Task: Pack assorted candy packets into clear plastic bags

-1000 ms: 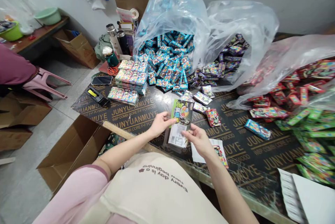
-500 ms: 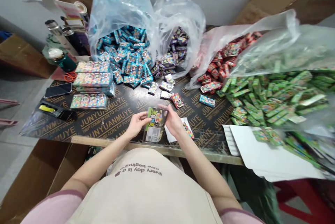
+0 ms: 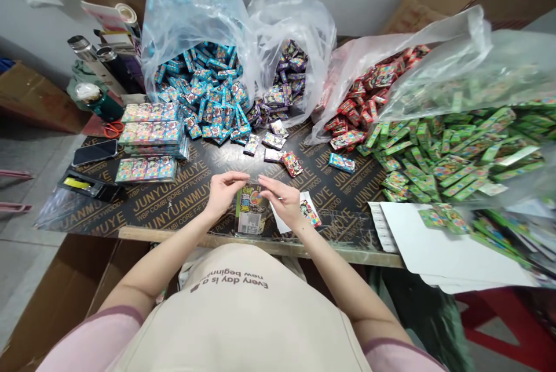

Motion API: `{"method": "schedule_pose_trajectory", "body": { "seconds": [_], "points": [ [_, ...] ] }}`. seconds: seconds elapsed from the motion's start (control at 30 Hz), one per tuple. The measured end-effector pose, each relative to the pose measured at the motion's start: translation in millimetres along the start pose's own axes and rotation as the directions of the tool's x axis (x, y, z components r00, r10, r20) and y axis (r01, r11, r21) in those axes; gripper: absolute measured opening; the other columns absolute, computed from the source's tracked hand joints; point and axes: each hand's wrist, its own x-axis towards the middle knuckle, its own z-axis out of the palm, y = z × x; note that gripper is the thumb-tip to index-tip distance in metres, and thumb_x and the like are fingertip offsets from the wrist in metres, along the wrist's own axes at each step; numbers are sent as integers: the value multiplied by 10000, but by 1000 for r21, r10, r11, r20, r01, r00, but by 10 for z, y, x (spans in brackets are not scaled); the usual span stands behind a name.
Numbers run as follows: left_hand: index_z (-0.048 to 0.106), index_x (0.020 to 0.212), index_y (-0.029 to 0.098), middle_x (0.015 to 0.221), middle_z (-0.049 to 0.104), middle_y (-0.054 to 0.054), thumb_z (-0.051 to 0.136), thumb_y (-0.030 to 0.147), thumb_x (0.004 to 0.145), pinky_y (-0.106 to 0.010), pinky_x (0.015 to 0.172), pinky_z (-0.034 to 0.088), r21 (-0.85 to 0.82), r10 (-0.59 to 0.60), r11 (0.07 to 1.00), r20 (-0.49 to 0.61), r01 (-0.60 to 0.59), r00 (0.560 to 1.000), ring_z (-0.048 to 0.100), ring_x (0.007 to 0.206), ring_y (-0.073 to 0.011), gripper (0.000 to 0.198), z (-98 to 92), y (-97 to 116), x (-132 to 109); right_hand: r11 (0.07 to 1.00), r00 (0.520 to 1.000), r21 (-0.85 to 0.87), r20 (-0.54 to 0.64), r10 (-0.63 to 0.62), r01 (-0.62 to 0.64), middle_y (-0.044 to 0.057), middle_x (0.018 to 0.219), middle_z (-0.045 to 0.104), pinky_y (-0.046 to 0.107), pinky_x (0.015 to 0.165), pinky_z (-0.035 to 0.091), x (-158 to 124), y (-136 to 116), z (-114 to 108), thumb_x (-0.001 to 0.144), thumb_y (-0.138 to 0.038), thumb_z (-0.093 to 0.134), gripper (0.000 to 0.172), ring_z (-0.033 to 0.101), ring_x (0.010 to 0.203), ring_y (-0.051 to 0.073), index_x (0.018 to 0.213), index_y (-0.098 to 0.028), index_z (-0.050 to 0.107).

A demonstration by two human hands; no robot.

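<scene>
My left hand (image 3: 222, 191) and my right hand (image 3: 281, 199) both pinch the top edge of a clear sleeve holding a green printed card (image 3: 251, 207), which stands near the front edge of the dark plywood table (image 3: 182, 198). A small stack of white and printed cards (image 3: 307, 213) lies just right of my right hand. A few loose small packets (image 3: 278, 152) lie on the table beyond my hands.
Clear bags spill blue packets (image 3: 208, 94), purple packets (image 3: 284, 79), red packets (image 3: 365, 94) and green packets (image 3: 447, 152). Stacked packed sets (image 3: 150, 134), a phone (image 3: 95, 152), scissors and flasks sit at left. White card sheets (image 3: 434, 250) lie at right. Cardboard boxes stand around.
The view swung right, then steadied. The sleeve dropped from lifted to nearer the table's front edge, and both hands shifted to its top edge.
</scene>
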Motion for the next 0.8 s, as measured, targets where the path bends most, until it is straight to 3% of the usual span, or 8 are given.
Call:
{"method": "schedule_pose_trajectory", "body": {
  "seconds": [0.1,0.2,0.3,0.47,0.57,0.67,0.73,0.8],
  "points": [
    [765,770,207,893,747,-63,714,267,679,-363,897,496,209,147,962,137,-174,980,677,889,-217,120,-57,62,-46,1000,1000,-14,7,-4,4,11,1033,729,425,971,488,-19,-37,-52,808,-335,624,166,675,997,235,902,-290,753],
    [761,771,191,818,749,-62,733,312,676,-343,797,535,226,84,966,172,-122,982,690,781,-211,156,-97,106,-3,995,994,3,-23,103,-103,26,870,752,383,809,549,26,-123,-72,776,-344,663,159,699,801,221,868,-255,757],
    [749,735,172,695,732,-45,760,332,645,-293,667,538,227,26,971,203,-73,979,669,649,-182,184,-112,143,73,980,982,57,21,188,-189,14,671,718,304,602,527,101,-205,-94,751,-379,688,184,634,569,166,787,-210,750],
    [741,728,158,651,718,-44,722,295,706,-250,596,524,252,69,959,240,-131,968,660,599,-158,140,-97,180,66,963,969,136,116,217,-232,28,659,716,266,551,498,176,-245,-126,733,-389,710,214,625,557,151,713,-178,736],
    [739,728,166,751,739,-61,706,242,728,-267,660,551,337,263,876,265,-345,927,691,693,-170,83,-113,152,7,975,979,109,88,182,-191,32,680,727,268,555,520,137,-186,-142,741,-382,706,211,644,566,155,762,-177,746],
    [727,726,168,814,745,-74,687,209,760,-285,716,558,390,455,725,349,-568,819,702,749,-170,67,-158,85,-23,997,998,54,31,60,-62,50,839,754,313,692,573,38,-102,-164,772,-337,685,176,707,731,190,863,-200,749],
    [719,750,167,838,745,-79,668,199,788,-285,725,558,402,503,665,380,-629,776,704,765,-166,71,-175,36,-32,997,997,-15,21,-80,81,49,944,749,350,815,569,-32,-62,-170,787,-285,673,138,710,876,210,892,-231,745],
    [714,783,169,867,745,-77,641,200,817,-287,739,559,414,504,649,396,-639,768,705,789,-164,86,-174,1,-38,979,981,-68,45,-187,190,41,994,741,371,875,554,-76,-33,-164,797,-248,661,120,698,945,215,886,-251,742]
  ]
}}
